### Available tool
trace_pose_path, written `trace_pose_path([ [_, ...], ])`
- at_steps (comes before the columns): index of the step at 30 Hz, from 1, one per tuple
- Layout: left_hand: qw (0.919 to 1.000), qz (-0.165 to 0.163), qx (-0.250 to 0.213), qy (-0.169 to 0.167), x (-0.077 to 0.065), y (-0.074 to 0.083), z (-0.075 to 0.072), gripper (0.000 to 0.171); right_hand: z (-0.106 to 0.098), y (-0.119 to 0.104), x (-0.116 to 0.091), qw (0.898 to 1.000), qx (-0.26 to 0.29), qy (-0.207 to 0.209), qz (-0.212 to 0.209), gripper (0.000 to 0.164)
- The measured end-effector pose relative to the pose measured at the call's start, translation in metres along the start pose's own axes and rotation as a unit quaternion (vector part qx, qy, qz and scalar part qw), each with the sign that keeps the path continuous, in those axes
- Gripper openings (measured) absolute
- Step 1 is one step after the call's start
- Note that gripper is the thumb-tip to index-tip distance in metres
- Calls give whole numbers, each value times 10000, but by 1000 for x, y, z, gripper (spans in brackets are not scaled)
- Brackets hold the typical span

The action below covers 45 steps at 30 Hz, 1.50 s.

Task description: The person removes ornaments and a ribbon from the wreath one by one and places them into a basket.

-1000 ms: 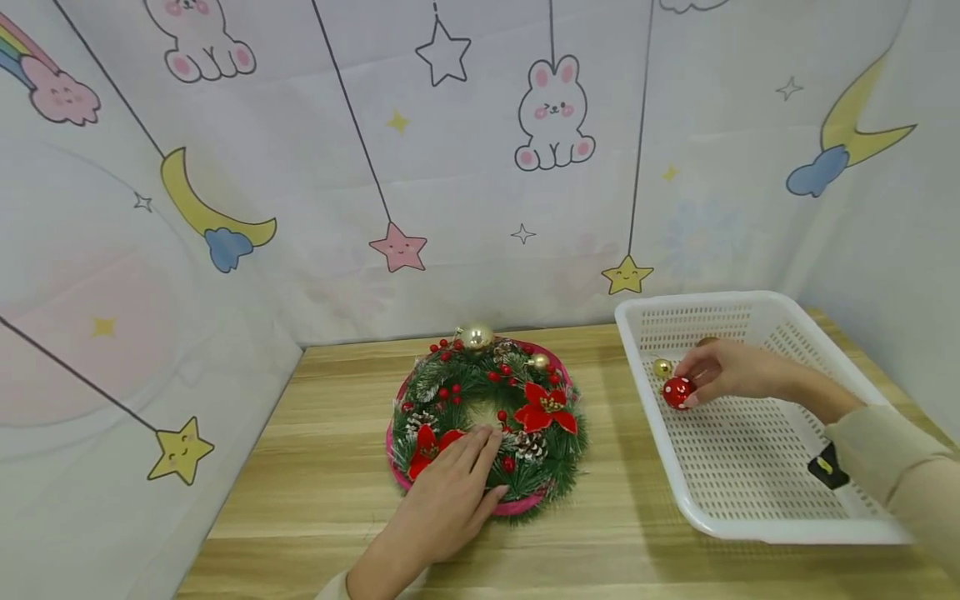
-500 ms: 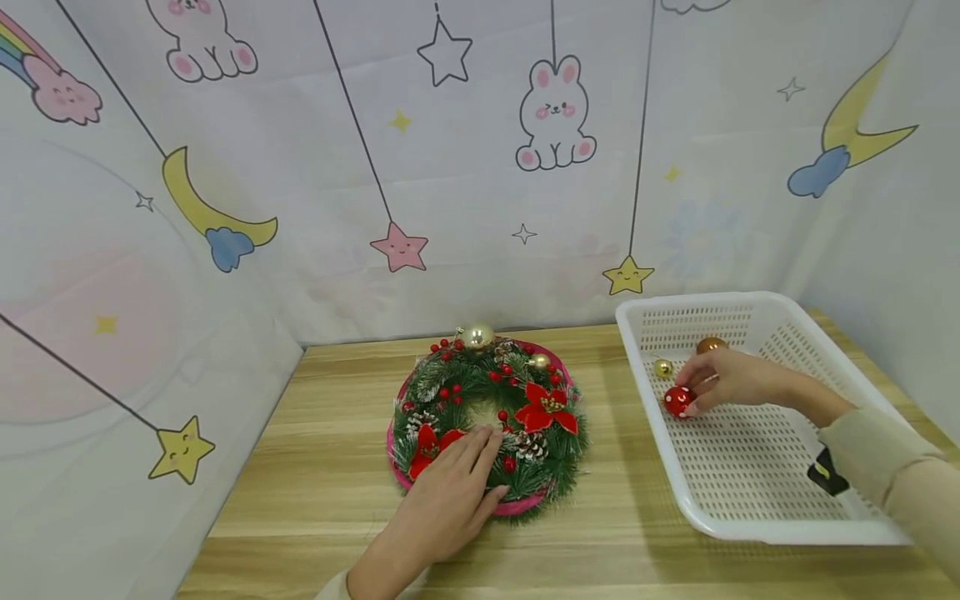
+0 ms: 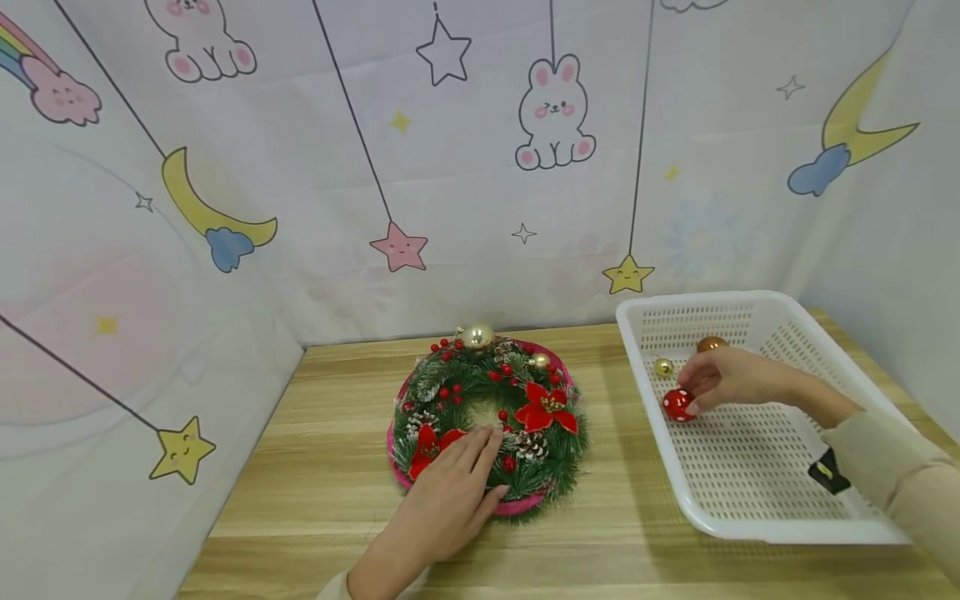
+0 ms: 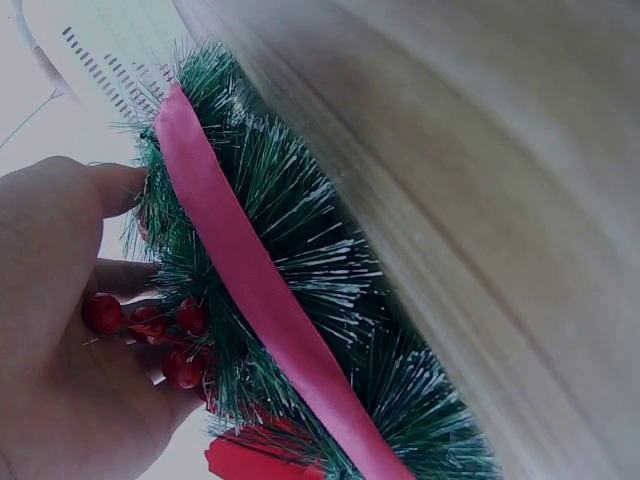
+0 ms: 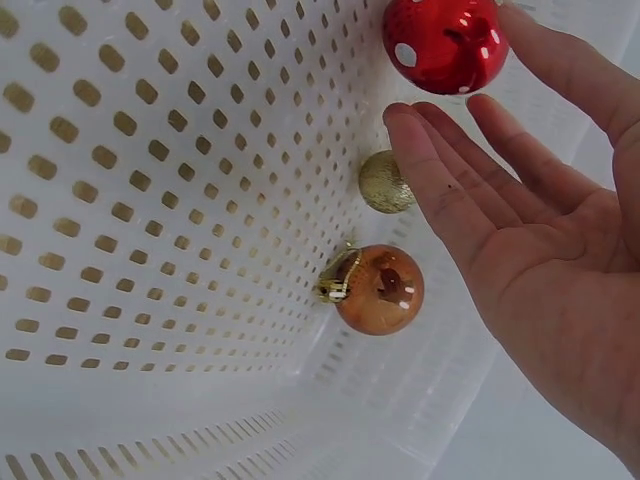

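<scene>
A green wreath [image 3: 566, 454] with red poinsettias, red berries, pinecones and gold balls lies on the wooden table. My left hand [image 3: 452, 492] rests on its near left part, fingers straight and together toward the centre. In the left wrist view a pink ribbon [image 4: 245, 270] runs along the wreath's outer edge, and red berries [image 4: 183, 367] lie against the fingers. Inside the white basket [image 3: 678, 479], my right hand [image 3: 735, 379] pinches a red Christmas ball with white dots [image 3: 677, 405] between thumb and fingertips, near the basket's left wall.
A small gold ball [image 3: 663, 367] and an amber ball [image 3: 711, 344] lie in the basket beyond the right hand. A black piece with a yellow mark [image 3: 828, 471] shows by the right sleeve. Behind the table hangs a printed cloth [image 3: 480, 192].
The right hand and the red ball have shifted slightly toward the near side of the basket, and the amber ball shows more. The left hand stays on the wreath.
</scene>
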<state>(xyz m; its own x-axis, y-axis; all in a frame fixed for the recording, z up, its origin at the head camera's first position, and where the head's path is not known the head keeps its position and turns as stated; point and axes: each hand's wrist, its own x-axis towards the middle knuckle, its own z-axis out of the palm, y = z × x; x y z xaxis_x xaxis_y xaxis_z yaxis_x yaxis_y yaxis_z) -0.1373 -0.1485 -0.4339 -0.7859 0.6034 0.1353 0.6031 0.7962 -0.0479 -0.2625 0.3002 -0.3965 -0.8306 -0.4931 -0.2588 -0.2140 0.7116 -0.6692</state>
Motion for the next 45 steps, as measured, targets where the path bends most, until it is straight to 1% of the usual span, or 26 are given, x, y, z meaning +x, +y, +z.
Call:
trace_pose_path([
  [7,10000,38,15,44,0,0,1,68,-5,-6,-7,9994,-226,265,-10,50],
  [14,10000,43,26,78,-1,0,1,67,-15,-15,-11,9966,-507,581,-285,44],
  [18,10000,38,44,81,-1,1,1,67,-19,-23,-11,9956,-543,737,-183,48],
  [21,9999,39,65,87,-1,1,1,67,-20,-27,-10,9953,-589,756,-135,50],
  [29,9999,68,67,142,-1,0,3,66,-26,-38,-6,9956,-416,742,-382,43],
  [33,9998,77,55,149,-1,0,3,67,-29,-49,-3,9955,-348,785,-391,42],
  [37,9998,86,58,193,-1,0,3,66,-31,-59,3,9947,-394,858,-394,41],
  [41,9997,80,69,223,-1,-1,3,67,-32,-68,10,9936,-496,877,-505,42],
  [45,9997,79,71,208,-1,-1,3,67,-31,-81,16,9939,-419,844,-568,39],
])
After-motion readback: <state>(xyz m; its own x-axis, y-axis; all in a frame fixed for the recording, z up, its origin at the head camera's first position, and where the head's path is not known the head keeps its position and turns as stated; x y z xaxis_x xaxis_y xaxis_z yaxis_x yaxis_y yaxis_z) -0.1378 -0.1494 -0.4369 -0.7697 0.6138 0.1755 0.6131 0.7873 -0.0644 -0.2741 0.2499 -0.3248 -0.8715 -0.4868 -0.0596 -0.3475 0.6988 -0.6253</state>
